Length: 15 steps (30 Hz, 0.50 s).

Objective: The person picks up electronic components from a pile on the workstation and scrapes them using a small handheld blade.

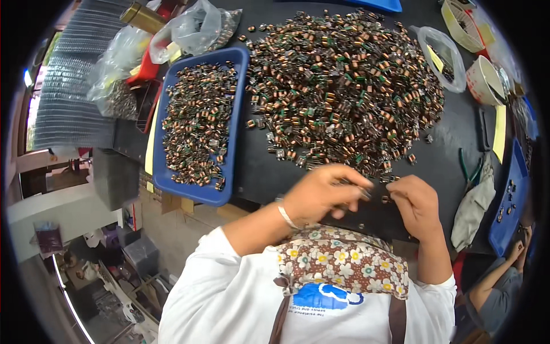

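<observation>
A large heap of small copper-wound coils [349, 86] with metal pins covers the dark table in front of me. My left hand [326, 192], with a pale band at the wrist, is at the near edge of the heap. Its thumb and fingers are pinched together on a small dark part, slightly blurred, whose kind I cannot make out. Just to the right, my right hand [415, 200] is closed with fingers curled, and whatever lies in them is hidden. A few loose coils [385, 199] lie on the table between the hands.
Left of the heap stands a blue tray [240, 114] filled with coils. Plastic bags [189, 28] crowd the back left. At right are green-handled pliers [471, 169], a grey glove [474, 212], a white cup [480, 83] and another blue tray [499, 235] beside a co-worker's arm [495, 278].
</observation>
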### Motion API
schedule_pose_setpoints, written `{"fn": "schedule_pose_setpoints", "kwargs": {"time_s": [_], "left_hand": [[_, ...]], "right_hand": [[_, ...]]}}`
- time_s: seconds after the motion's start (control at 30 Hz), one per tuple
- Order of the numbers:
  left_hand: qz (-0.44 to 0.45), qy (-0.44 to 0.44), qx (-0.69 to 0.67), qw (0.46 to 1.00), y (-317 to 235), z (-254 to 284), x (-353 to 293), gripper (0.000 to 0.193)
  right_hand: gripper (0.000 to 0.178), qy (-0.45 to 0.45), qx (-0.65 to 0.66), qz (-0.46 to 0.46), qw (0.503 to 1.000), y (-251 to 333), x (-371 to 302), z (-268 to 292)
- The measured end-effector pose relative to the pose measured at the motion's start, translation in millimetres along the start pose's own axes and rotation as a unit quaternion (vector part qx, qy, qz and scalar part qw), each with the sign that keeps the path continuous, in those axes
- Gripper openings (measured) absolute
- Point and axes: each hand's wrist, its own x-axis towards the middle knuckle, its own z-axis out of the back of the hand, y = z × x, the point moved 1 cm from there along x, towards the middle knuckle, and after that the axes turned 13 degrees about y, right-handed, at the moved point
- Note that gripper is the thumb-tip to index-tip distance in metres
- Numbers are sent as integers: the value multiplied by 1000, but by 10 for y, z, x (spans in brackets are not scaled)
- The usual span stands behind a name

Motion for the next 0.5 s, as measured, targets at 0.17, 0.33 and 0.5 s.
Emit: {"fn": "schedule_pose_setpoints", "kwargs": {"time_s": [0.17,0.33,0.5], "left_hand": [[-274,-205,62,938,-355,422,-374,15],[-419,-392,241,783,-600,1018,-943,21],[-271,-459,489,690,-568,968,-814,27]], "right_hand": [[11,-74,0,-33,997,-315,-259,260],[10,-89,-13,-93,992,-618,-474,384],[17,-77,-31,-83,993,-691,-520,316]]}}
